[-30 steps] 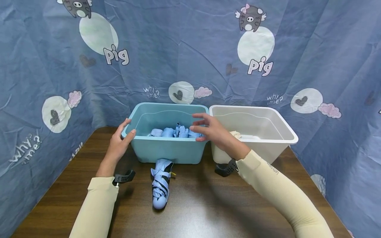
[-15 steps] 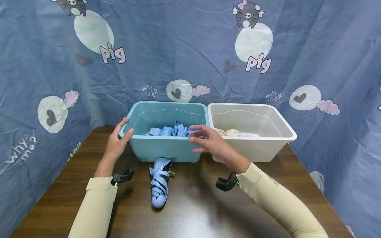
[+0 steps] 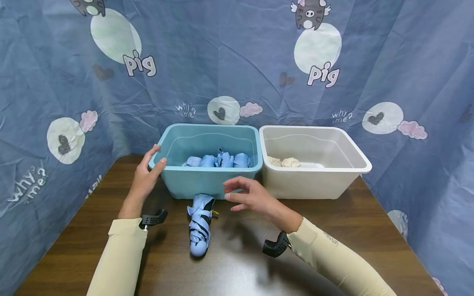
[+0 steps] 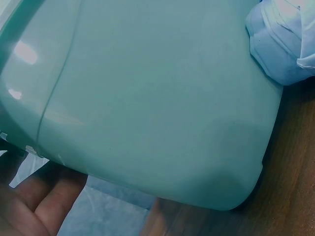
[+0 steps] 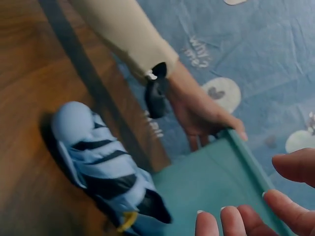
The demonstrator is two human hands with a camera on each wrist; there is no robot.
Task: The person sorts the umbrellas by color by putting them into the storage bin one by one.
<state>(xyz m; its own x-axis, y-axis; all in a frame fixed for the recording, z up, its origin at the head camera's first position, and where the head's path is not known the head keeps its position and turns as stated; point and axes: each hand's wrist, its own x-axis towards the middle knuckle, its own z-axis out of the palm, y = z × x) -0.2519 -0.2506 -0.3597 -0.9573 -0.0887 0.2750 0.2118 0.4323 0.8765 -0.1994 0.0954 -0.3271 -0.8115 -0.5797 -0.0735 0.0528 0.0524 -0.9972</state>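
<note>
My left hand point(image 3: 145, 176) holds the left front corner of a light-blue plastic bin point(image 3: 211, 181), its thumb at the front rim and its fingers at the side. Several rolled light-blue bundles point(image 3: 224, 159) lie inside. On the table in front of this bin lies another light-blue bundle point(image 3: 199, 230). It has black inner folds, a smooth round near end and a yellow strip, and looks like a loosely folded umbrella. My right hand point(image 3: 252, 196) hovers to its right, before the bin, fingers loosely bent and holding nothing. Its fingertips point(image 5: 232, 220) show in the right wrist view.
A white bin point(image 3: 314, 183) stands directly right of the blue one, with cream-coloured bundles point(image 3: 290, 163) inside. Both bins sit at the back of a dark wooden table point(image 3: 237, 263). A blue printed cloth point(image 3: 237, 53) hangs behind.
My right hand has moved down and toward me, from above the blue bin's right rim to in front of it. The left hand stays at the bin's corner.
</note>
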